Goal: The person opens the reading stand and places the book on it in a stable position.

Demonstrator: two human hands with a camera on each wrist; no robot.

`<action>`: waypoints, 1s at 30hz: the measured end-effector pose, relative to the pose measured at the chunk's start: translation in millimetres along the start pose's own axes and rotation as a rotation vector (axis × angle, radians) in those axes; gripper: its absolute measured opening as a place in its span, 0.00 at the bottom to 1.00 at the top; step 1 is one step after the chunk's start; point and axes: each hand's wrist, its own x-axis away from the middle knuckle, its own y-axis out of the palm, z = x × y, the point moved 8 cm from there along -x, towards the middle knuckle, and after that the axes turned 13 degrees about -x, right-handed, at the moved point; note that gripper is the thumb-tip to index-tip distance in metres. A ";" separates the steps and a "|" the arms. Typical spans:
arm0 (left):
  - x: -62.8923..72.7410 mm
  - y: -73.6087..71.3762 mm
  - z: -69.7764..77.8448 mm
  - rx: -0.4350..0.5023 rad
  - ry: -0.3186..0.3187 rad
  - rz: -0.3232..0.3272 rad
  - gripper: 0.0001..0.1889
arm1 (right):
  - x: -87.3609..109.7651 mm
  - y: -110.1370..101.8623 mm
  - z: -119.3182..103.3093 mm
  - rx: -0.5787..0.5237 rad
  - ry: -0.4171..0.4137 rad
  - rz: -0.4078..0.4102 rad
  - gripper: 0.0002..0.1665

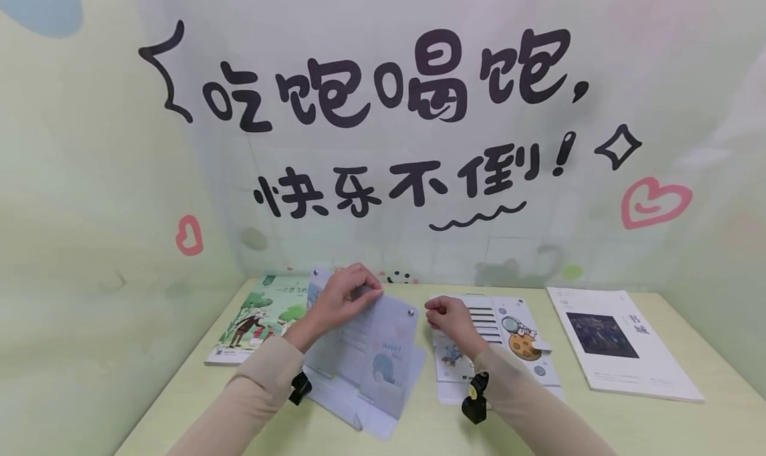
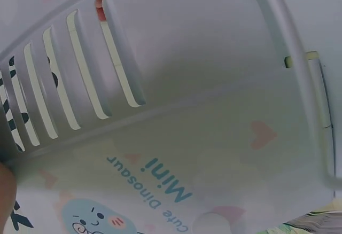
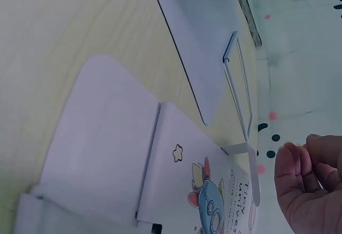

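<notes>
At lower centre of the frame, the left hand [image 1: 347, 293] pinches the upper edge of the left stand [image 1: 383, 340], which is tilted; whether its base touches the desk [image 1: 634, 423] cannot be told. Gripped only there, it may swing or slip. To its right, the right hand [image 1: 453, 320], fingertips together and apparently holding nothing, is near the right stand [image 1: 501, 328], which a low wrist could nudge. No box or similar container is seen.
</notes>
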 end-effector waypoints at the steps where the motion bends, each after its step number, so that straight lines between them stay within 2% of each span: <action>1: 1.3 -1.0 1.1 0.004 -0.001 -0.003 0.03 | -1.7 1.1 0.2 0.019 0.006 0.000 0.12; 5: 6.4 -4.2 4.6 0.017 -0.004 -0.017 0.04 | -7.9 5.8 3.7 0.041 0.043 -0.004 0.12; 9: 9.9 -9.5 10.5 0.003 0.012 -0.010 0.05 | -12.3 9.7 6.3 0.083 0.045 -0.013 0.11; 16: 9.5 -26.9 35.6 0.024 0.066 -0.001 0.06 | -17.2 17.5 9.3 0.195 0.012 -0.046 0.09; 24: 21.6 -22.1 22.4 0.052 0.125 0.009 0.09 | -23.9 25.7 6.9 0.404 -0.076 -0.080 0.06; 30: 23.5 -25.1 24.9 0.053 0.143 0.007 0.08 | -24.3 28.2 6.4 0.506 -0.084 -0.073 0.03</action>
